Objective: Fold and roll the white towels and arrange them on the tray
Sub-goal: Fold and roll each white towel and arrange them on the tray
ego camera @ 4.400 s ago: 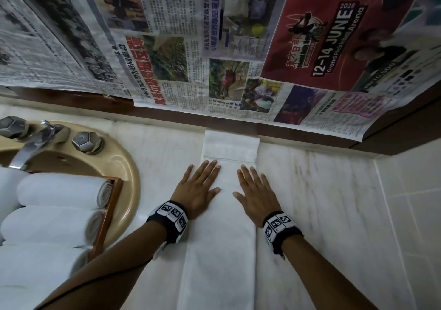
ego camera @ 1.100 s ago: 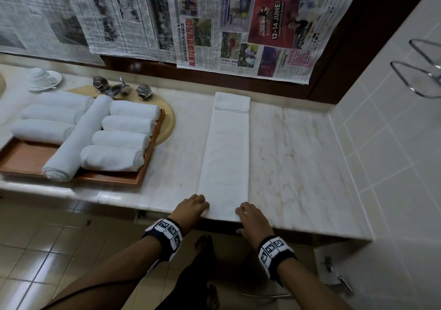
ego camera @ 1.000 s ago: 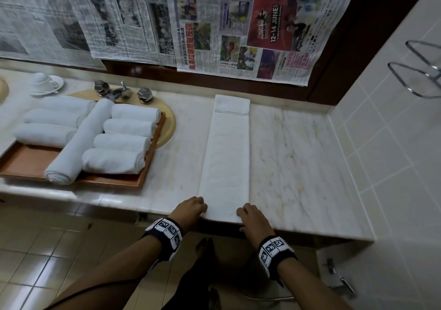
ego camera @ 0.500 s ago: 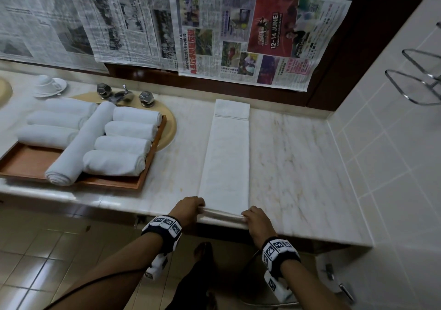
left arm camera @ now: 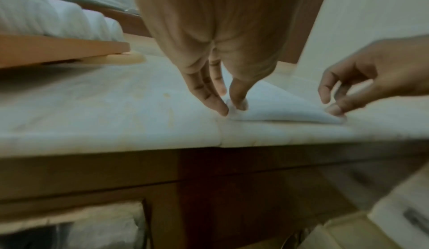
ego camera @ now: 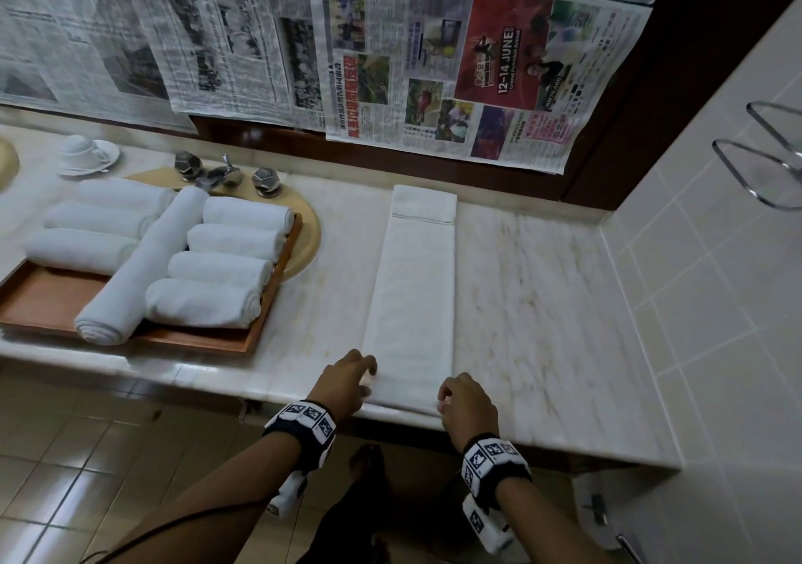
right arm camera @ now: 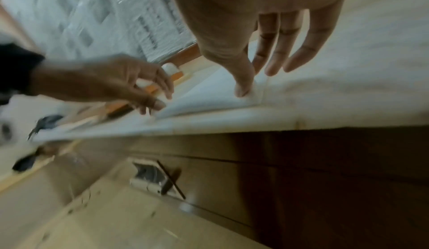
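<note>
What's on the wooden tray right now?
The wooden tray holds eight rolled white towels: one long roll between two groups. Whatever lies beneath them is covered.

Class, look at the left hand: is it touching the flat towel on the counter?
Touching. The left wrist view shows the left hand pinching the near corner of the towel.

Long white terry towel (ego camera: pixel 414 285), folded into a narrow strip, lies flat; rolled white towels (ego camera: pixel 217 268) fill the brown wooden tray (ego camera: pixel 204 342) at nine o'clock.
</note>
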Demonstrator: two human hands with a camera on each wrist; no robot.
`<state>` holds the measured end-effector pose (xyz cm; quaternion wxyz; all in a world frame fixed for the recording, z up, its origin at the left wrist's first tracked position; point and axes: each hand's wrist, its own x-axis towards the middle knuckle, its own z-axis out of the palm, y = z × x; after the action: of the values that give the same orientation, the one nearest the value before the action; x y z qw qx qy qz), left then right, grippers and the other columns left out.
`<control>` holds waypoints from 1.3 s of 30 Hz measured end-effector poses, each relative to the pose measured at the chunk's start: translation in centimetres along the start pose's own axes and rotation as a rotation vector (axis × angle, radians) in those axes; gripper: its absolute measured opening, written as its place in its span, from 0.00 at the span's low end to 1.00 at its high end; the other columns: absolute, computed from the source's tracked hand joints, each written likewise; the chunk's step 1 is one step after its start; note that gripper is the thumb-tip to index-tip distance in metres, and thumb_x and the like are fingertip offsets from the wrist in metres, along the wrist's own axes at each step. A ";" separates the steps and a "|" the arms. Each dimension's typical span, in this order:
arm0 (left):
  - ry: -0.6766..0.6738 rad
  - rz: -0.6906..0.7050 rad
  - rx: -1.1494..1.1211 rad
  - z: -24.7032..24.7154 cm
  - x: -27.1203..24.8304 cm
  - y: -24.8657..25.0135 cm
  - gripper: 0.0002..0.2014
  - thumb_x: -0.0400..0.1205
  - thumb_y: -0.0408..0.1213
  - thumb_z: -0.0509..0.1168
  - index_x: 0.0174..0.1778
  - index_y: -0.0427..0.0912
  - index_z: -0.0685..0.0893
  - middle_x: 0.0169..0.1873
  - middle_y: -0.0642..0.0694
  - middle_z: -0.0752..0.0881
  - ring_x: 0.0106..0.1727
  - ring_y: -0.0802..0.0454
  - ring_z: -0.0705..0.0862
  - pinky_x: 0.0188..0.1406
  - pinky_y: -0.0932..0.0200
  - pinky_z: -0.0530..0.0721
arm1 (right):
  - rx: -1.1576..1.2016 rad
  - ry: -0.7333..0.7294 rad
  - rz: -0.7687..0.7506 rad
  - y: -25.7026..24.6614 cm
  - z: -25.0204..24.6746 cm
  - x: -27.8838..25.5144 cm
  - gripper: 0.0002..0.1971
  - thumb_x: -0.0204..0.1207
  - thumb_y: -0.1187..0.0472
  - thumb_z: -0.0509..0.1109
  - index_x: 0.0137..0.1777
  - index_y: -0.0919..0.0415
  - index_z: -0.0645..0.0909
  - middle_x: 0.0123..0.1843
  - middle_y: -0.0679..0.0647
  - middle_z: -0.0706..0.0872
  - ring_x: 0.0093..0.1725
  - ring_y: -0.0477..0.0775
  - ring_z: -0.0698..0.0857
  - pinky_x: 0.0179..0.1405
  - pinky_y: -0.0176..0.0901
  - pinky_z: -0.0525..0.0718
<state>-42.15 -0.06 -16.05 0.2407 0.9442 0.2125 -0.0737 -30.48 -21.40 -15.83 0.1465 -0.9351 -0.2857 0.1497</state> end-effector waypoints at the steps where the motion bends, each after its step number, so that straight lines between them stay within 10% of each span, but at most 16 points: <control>1: -0.006 0.040 0.066 0.0 0.0 0.0 0.12 0.80 0.33 0.66 0.57 0.51 0.83 0.59 0.52 0.79 0.51 0.42 0.83 0.45 0.56 0.75 | -0.060 -0.005 -0.055 0.0 0.0 0.1 0.08 0.71 0.65 0.73 0.41 0.50 0.80 0.47 0.45 0.79 0.48 0.49 0.81 0.36 0.43 0.79; 7: -0.100 0.340 0.364 -0.5 -0.2 -0.5 0.12 0.81 0.45 0.64 0.58 0.49 0.86 0.62 0.51 0.82 0.57 0.45 0.82 0.48 0.51 0.77 | -0.223 -0.178 -0.257 1.4 0.4 0.8 0.20 0.40 0.43 0.89 0.23 0.45 0.81 0.29 0.41 0.79 0.30 0.44 0.81 0.21 0.38 0.75; 11: -0.175 0.398 0.377 -0.5 0.4 -1.6 0.11 0.66 0.51 0.79 0.39 0.54 0.88 0.39 0.56 0.87 0.39 0.53 0.86 0.33 0.60 0.80 | -0.201 -0.214 -0.309 2.5 0.4 1.3 0.24 0.33 0.42 0.88 0.29 0.43 0.83 0.31 0.39 0.81 0.31 0.42 0.82 0.26 0.35 0.76; 15: -0.112 0.475 0.307 -0.3 0.9 -1.8 0.09 0.77 0.45 0.62 0.36 0.46 0.84 0.38 0.48 0.85 0.41 0.45 0.84 0.38 0.52 0.84 | -0.165 -0.090 -0.382 2.9 0.2 1.5 0.17 0.47 0.51 0.86 0.32 0.46 0.82 0.31 0.40 0.82 0.31 0.44 0.81 0.28 0.34 0.76; 19: -0.041 0.483 0.304 -0.6 1.0 -1.7 0.08 0.72 0.47 0.63 0.29 0.51 0.79 0.34 0.54 0.82 0.38 0.52 0.82 0.30 0.59 0.79 | -0.076 0.011 -0.448 3.2 0.0 1.1 0.06 0.71 0.54 0.64 0.38 0.51 0.82 0.37 0.45 0.83 0.37 0.51 0.82 0.33 0.41 0.81; 26: -0.088 0.322 0.072 -1.3 1.5 -0.7 0.14 0.79 0.38 0.57 0.33 0.37 0.84 0.40 0.41 0.81 0.44 0.46 0.77 0.43 0.51 0.74 | 0.020 -0.156 -0.215 1.8 -0.7 2.0 0.10 0.74 0.64 0.65 0.51 0.58 0.86 0.50 0.52 0.82 0.53 0.58 0.80 0.49 0.46 0.75; 29: -0.155 0.140 -0.015 -1.7 2.2 0.0 0.09 0.81 0.32 0.61 0.44 0.36 0.87 0.46 0.41 0.84 0.52 0.40 0.81 0.48 0.55 0.74 | 0.127 -0.132 -0.099 1.7 -1.6 2.3 0.06 0.76 0.64 0.70 0.49 0.55 0.85 0.44 0.46 0.82 0.50 0.51 0.82 0.42 0.30 0.71; 32: -0.131 0.031 -0.071 -2.2 2.4 0.5 0.13 0.78 0.24 0.62 0.53 0.42 0.85 0.48 0.46 0.90 0.53 0.48 0.86 0.51 0.57 0.81 | 0.087 -0.077 -0.072 1.4 -1.9 2.2 0.07 0.75 0.62 0.70 0.46 0.48 0.78 0.44 0.44 0.86 0.46 0.48 0.83 0.44 0.37 0.75; 35: -0.081 0.053 -0.039 -2.1 2.2 0.6 0.16 0.75 0.21 0.62 0.52 0.44 0.83 0.48 0.48 0.87 0.50 0.46 0.85 0.48 0.55 0.80 | -0.060 -0.052 -0.112 1.1 -2.0 2.0 0.05 0.76 0.61 0.68 0.45 0.49 0.78 0.44 0.45 0.85 0.48 0.50 0.83 0.49 0.44 0.73; 39: 0.009 0.207 0.086 -0.8 1.3 0.0 0.13 0.77 0.31 0.57 0.46 0.43 0.88 0.54 0.45 0.82 0.43 0.38 0.84 0.38 0.57 0.71 | -0.178 -0.060 -0.192 1.9 -1.2 1.7 0.11 0.59 0.56 0.84 0.32 0.47 0.82 0.36 0.44 0.81 0.37 0.52 0.82 0.30 0.47 0.77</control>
<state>-40.99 0.80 -15.63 0.2053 0.9709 0.1113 -0.0533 -27.79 -22.16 -15.70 0.0677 -0.9079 -0.3903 0.1369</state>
